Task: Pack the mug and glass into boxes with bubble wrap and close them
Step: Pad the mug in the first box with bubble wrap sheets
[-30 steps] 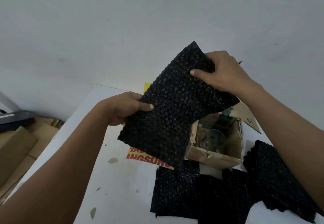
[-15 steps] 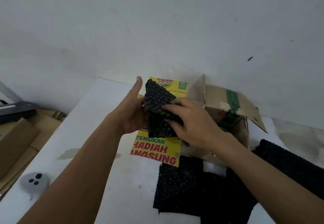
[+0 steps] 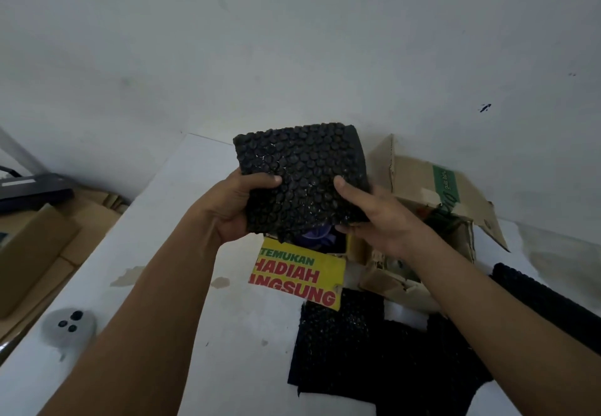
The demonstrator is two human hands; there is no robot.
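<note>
A folded piece of black bubble wrap (image 3: 302, 184) is held up above the table between both hands. My left hand (image 3: 234, 210) grips its left edge, thumb on the front. My right hand (image 3: 374, 217) grips its right edge the same way. Directly below the wrap stands a yellow printed box (image 3: 299, 275) with its top open; something purple (image 3: 317, 236) shows inside it, too hidden to identify. To the right stands a brown cardboard box (image 3: 432, 194) with green tape and open flaps. My right forearm hides most of its inside.
Several flat black bubble wrap sheets (image 3: 367, 350) lie on the white table (image 3: 182, 285) in front of the boxes, another pile (image 3: 553, 305) at the right. A grey device (image 3: 70, 326) sits near the table's left edge. Flattened cardboard (image 3: 35, 253) lies beyond that edge.
The large sheet held spread open was folded into a smaller pad. Both hands now hold it by its sides, raised over the yellow box.
</note>
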